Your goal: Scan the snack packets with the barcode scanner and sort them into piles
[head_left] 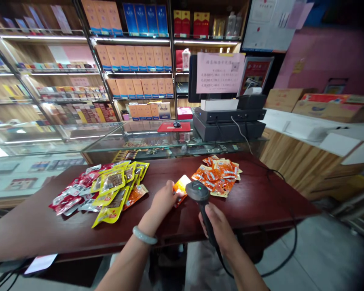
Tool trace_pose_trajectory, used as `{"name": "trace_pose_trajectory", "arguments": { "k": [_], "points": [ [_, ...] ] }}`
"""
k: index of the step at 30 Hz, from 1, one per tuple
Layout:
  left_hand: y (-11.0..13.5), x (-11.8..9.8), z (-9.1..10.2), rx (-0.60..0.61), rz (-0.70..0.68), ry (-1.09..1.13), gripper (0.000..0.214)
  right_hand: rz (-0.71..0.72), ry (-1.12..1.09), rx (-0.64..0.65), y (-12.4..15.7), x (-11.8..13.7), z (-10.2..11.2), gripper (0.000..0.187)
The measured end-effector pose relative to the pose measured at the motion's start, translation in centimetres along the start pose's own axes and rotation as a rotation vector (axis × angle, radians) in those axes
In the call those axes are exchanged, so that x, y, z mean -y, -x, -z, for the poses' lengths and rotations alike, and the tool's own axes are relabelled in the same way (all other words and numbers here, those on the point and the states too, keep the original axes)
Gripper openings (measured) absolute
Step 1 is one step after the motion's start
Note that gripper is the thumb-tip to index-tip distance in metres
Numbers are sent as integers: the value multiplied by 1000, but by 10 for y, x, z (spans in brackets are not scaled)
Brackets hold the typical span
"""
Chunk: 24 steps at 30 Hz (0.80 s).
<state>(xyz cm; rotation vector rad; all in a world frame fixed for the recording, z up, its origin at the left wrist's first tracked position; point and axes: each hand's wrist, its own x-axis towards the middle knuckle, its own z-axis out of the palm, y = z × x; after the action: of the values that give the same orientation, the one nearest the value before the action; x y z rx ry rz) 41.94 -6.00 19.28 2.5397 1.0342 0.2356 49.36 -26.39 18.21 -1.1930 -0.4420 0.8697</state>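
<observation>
Black scanner (199, 191) is clamped in the fingers of the right hand (217, 224); the left hand (165, 198) pinches an orange packet (182, 184) between its fingers.

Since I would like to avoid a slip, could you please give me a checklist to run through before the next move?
1. Orange packet held in the left hand: ok.
2. Scanner gripped by its handle in the right hand: ok.
3. Scanner head over the packet's side: ok, bright light falls on the packet.
4. Packet's barcode facing the scanner: cannot tell, too bright and small.
5. Loose orange packets all in the right-hand pile: not ok, one lies against the yellow packets.
</observation>
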Motion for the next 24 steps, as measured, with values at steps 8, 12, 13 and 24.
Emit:
{"name": "trace_pose_trajectory", "arguments": {
  "k": [8,12,13,24],
  "points": [
    [-37,-91,-44,126,-106,410,26,85,-83,-264,1,3,44,47],
    [-53,-147,-69,186,-146,560,32,164,-91,-379,9,15,69,48],
    [-55,-157,-74,215,-159,577,33,175,-94,-404,11,17,74,48],
    [-37,-132,-52,-49,-403,371,49,156,-101,-429,17,15,84,50]
  ]
}}
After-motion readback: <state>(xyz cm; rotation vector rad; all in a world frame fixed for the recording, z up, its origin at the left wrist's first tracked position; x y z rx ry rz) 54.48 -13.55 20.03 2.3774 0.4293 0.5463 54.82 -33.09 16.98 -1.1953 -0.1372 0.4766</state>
